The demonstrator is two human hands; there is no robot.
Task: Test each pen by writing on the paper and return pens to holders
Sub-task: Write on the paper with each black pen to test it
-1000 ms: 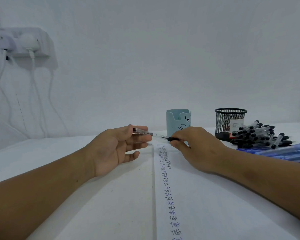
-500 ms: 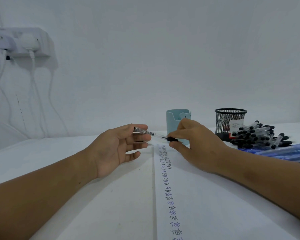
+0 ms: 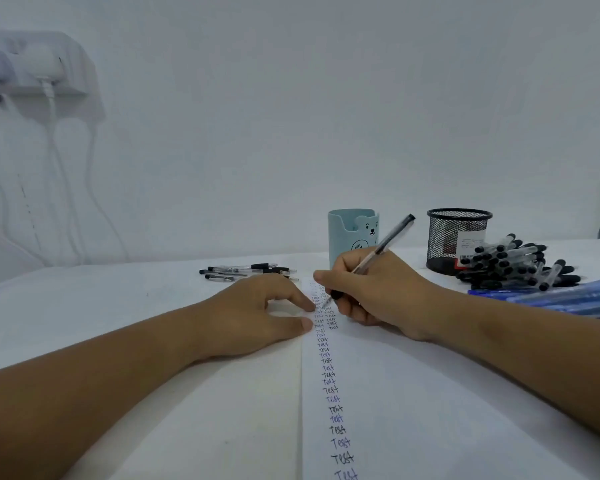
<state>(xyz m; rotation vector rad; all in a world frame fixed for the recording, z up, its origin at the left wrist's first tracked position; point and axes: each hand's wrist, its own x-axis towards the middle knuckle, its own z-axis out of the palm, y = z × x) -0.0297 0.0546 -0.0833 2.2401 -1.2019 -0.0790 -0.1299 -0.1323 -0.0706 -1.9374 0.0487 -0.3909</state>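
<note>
We see the right hand gripping a clear pen with a black end, fingers curled round its lower barrel, the pen tilted so its capped end rises up and away from the paper while its tip meets the sheet beside the upper rows of the word "Test". That word runs in a long column down the paper's left margin, with a shorter second column just right of it where the tip rests. The left hand lies flat, palm down, at the paper's left edge, holding nothing, its straight fingertips pressing on the edge next to the writing. Beyond the far end of the paper stands a pale blue holder with a bear face, and to the right of the paper's far end a black mesh holder. Right of the paper lies a heap of black-capped pens, touching the mesh holder's foot, with blue pens nearer us beside it. Left of the paper's far end, a few more loose pens rest on the white table.
</note>
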